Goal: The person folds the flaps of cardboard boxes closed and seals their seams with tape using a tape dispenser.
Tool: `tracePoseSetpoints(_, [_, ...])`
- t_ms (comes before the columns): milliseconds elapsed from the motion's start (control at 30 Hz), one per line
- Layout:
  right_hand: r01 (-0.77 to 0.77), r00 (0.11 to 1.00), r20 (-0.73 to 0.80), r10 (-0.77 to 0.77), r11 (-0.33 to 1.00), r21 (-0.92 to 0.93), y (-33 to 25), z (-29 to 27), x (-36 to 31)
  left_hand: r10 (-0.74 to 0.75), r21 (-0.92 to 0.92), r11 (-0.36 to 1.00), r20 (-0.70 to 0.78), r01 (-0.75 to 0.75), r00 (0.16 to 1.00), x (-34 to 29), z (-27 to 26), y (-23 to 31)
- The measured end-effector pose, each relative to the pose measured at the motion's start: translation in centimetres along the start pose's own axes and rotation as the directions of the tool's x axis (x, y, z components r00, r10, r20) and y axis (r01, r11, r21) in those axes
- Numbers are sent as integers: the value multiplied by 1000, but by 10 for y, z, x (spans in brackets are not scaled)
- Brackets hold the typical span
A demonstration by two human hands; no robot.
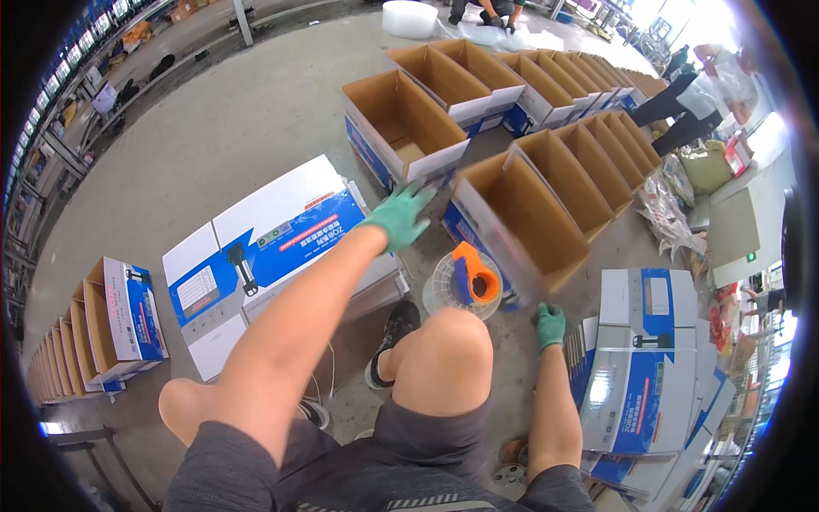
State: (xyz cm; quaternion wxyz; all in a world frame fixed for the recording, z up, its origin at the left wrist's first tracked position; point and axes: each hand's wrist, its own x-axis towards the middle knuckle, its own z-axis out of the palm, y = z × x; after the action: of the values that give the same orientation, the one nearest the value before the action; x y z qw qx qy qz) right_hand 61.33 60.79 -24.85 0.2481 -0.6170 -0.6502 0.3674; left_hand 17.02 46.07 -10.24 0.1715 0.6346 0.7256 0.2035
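Note:
My left hand point(399, 218), in a green glove, reaches forward with its fingers spread. It holds nothing and hovers by the lower corner of an open cardboard box point(401, 119). My right hand point(550, 326), also green-gloved, is low on the right with fingers curled in; its palm is hidden. Just above it stands another open box point(522, 218), brown inside, its near edge blurred. Between my hands, an orange and blue tape dispenser point(483, 286) rests on a round translucent thing point(440, 290). Left of it lies a stack of flat printed cartons point(281, 235).
Rows of open boxes point(589, 154) stretch away to the far right. More flat cartons point(636, 358) are piled at my right, and a row of boxes point(111, 320) stands at far left. Two other people point(682, 107) work beyond the boxes, near a white roll point(409, 19).

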Motion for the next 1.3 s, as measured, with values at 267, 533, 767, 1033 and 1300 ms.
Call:
tracePoseSetpoints(267, [304,949,113,-294,760,-574,-75,16,8,-350,88,934,32,346,936,-210,-54,-85])
tracePoseSetpoints(533, [217,960,281,5,622,-753,-123,59,65,-556,48,831,72,554,828,-296,-54,-143])
tracePoseSetpoints(767, [186,958,283,52,639,-747,-134,54,111,-747,244,664,242,707,619,-320,-12,-170])
tracePoseSetpoints(1033, [222,928,356,110,607,-763,-115,61,104,-724,-53,644,278,763,631,-360,-43,-206])
tracePoseSetpoints(1300, [506,860,400,-316,618,-601,-231,85,61,-989,-94,100,-120,991,88,-459,-38,-282])
